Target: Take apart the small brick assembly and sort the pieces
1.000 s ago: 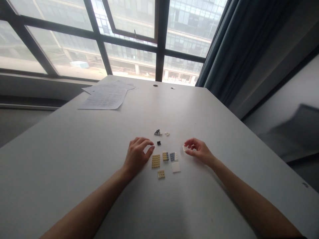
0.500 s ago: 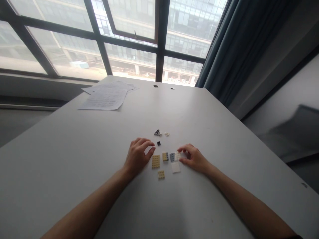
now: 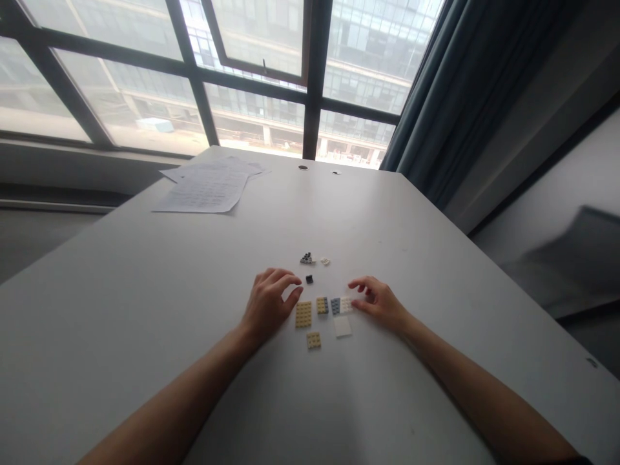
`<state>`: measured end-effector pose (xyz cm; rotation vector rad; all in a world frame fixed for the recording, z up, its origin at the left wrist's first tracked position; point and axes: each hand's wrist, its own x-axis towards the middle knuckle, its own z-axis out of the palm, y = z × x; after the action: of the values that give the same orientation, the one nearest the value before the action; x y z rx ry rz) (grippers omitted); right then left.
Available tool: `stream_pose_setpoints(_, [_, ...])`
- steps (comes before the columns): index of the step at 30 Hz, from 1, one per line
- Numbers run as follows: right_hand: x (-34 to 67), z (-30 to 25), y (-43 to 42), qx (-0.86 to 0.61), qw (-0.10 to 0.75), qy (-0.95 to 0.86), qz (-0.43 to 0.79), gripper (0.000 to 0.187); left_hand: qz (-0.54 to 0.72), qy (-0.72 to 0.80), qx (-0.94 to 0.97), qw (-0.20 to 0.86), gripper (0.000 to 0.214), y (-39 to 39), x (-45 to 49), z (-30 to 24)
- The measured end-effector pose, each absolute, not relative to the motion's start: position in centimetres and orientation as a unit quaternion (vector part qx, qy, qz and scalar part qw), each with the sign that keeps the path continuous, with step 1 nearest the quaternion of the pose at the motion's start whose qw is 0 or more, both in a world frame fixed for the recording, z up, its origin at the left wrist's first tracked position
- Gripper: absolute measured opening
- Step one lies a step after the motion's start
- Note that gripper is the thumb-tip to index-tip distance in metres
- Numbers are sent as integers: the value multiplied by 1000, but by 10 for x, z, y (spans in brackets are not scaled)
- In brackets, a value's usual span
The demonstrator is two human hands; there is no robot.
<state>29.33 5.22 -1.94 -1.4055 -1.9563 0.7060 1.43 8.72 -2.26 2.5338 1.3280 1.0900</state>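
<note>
My left hand (image 3: pixel 272 300) rests on the table with thumb and fingers apart, holding nothing. Just right of its thumb lies a tan building-block plate (image 3: pixel 303 314). A small dark block (image 3: pixel 309 279) sits near its fingertips. My right hand (image 3: pixel 380 301) is open, its thumb close to the white studded plate (image 3: pixel 345 305); whether they touch I cannot tell. Left of that plate is a blue-grey studded plate (image 3: pixel 336 306). Between the hands lies a tan and grey block piece (image 3: pixel 322 305). A smooth white tile (image 3: pixel 343 326) and a smaller tan plate (image 3: pixel 314 340) lie nearer me.
Beyond the hands are a cluster of dark and grey pieces (image 3: pixel 307 258) and some small white pieces (image 3: pixel 325 261). Printed paper sheets (image 3: pixel 203 190) lie at the far left of the white table (image 3: pixel 411 400). Windows and a dark curtain (image 3: pixel 436 97) stand behind.
My right hand's fingers have lifted and spread away from the white studded plate, moving slightly away from me. My left hand and the pieces have stayed in place.
</note>
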Motion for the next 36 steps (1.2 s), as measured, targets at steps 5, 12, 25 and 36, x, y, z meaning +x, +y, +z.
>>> stream_pose_setpoints(5, [283,-11,82,-540,302,-758,207,29,355,435,826,43,12,87,15,-23])
stream_pose_setpoints(12, [244,-22,137,-571,283,-760,129,22,360,432,826,51,11,87,14,-26])
stream_pose_setpoints(25, [263,-25,132,-506,277,-796,184,31,362,424,828,57,11,85,15,-23])
stream_pose_setpoints(36, [294,-25,86,-526,292,-761,244,29,356,423,831,55,11,86,15,-25])
